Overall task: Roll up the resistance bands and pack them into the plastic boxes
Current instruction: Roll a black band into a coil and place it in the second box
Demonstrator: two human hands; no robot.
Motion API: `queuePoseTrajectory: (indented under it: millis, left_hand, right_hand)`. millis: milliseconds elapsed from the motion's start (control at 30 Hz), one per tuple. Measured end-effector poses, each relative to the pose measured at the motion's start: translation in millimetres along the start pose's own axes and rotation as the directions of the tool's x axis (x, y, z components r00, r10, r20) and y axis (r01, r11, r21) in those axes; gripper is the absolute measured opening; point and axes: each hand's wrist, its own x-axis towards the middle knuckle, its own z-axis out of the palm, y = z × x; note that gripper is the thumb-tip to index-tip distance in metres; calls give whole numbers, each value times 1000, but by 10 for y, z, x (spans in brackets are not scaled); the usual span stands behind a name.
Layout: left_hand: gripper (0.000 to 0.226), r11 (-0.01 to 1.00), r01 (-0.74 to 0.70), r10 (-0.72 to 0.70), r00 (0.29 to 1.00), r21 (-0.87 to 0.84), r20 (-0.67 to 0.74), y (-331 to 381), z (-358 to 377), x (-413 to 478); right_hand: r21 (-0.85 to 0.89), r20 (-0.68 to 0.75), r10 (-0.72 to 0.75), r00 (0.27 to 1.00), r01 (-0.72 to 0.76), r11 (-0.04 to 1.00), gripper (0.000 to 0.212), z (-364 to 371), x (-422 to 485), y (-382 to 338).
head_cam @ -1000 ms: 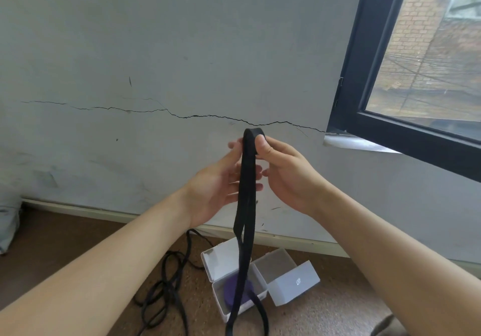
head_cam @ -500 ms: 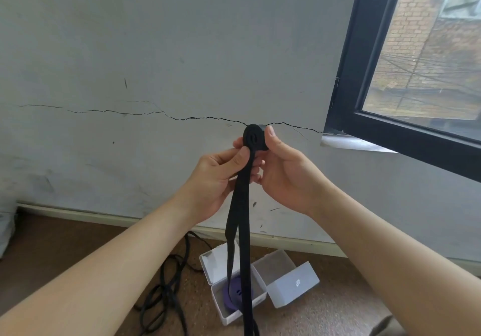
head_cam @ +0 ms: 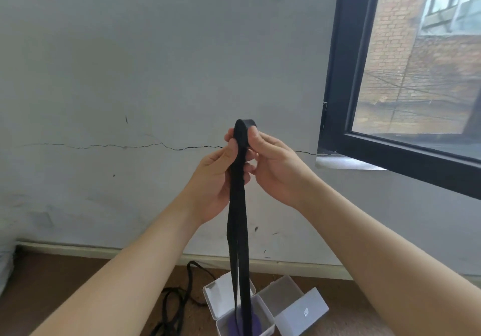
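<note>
Black resistance band (head_cam: 236, 195) held up mid-frame, coil (head_cam: 244, 125) begun.
Left hand (head_cam: 214, 179) and right hand (head_cam: 276, 169) pinch the coil; tail (head_cam: 238, 257) hangs limp toward 6 o'clock. Soft, light, likely springy: grip the coil's sides.

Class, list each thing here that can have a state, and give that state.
black band: top end rolled, rest hanging
left hand: grips the black band
right hand: pinches the roll
left box: open, holds rolled purple band
right box: open
floor band: loose, unrolled
</note>
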Motion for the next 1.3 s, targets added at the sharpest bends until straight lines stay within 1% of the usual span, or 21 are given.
queuePoseTrajectory:
  millis: [100,200,333,400,500,567,667,733,800,900,967,1033,1100,1167,1233,1300]
  left_hand:
    - [41,1000,-1,1,1000,-29,10,218,67,148]
    - [42,1000,1,-1,999,-6,-38,486,163,246]
    - [38,1000,8,-10,991,-14,-134,749,286,227]
    - [40,999,36,-35,989,2,-145,788,335,161]
    - [45,998,57,-53,989,25,-135,810,424,74]
    - [45,999,32,-26,990,39,-138,877,475,48]
    - [44,991,-64,77,991,114,-108,1114,553,72]
    - [43,982,-153,164,982,115,-94,1296,596,125]
    - [43,973,-210,216,975,93,-56,1461,636,169]
    - [45,975,-215,217,976,49,-35,1620,677,178]
    - [41,976,-217,217,976,7,-32,1669,699,187]
    - [37,975,-220,217,974,-42,-57,1681,724,192]
    - [39,973,-224,219,972,-52,-85,1667,729,188]
    - [44,979,-205,206,972,22,-112,1639,709,165]
    - [43,982,-169,179,974,86,-136,1632,696,122]
    - [46,979,-154,171,977,136,-127,1646,681,71]
  right_hand:
    - [-25,-22,-19,1000,19,1000,41,20,182,-198]
    - [-53,-37,-43,998,41,998,33,50,320,-452]
    - [-148,-64,-95,993,84,985,33,94,347,-719]
    - [-173,-69,-103,992,90,981,32,133,310,-789]
    - [-149,-78,-101,992,88,985,33,218,255,-875]
    - [-142,-84,-104,991,92,986,33,268,255,-958]
    - [-147,-78,-140,987,127,981,36,323,302,-1199]
    - [-136,-70,-188,980,178,975,35,370,352,-1392]
    - [-120,-72,-232,970,222,968,33,434,391,-1569]
    - [-162,-65,-253,965,240,957,30,500,431,-1719]
    - [-184,-54,-251,967,237,954,30,516,445,-1773]
    - [-177,-43,-258,965,247,953,30,528,426,-1815]
    - [-169,-19,-275,961,268,948,32,540,375,-1846]
    - [-175,1,-285,959,280,944,34,512,330,-1836]
    - [-197,10,-284,959,280,940,37,454,299,-1799]
    - [-238,18,-275,961,271,933,38,396,280,-1738]
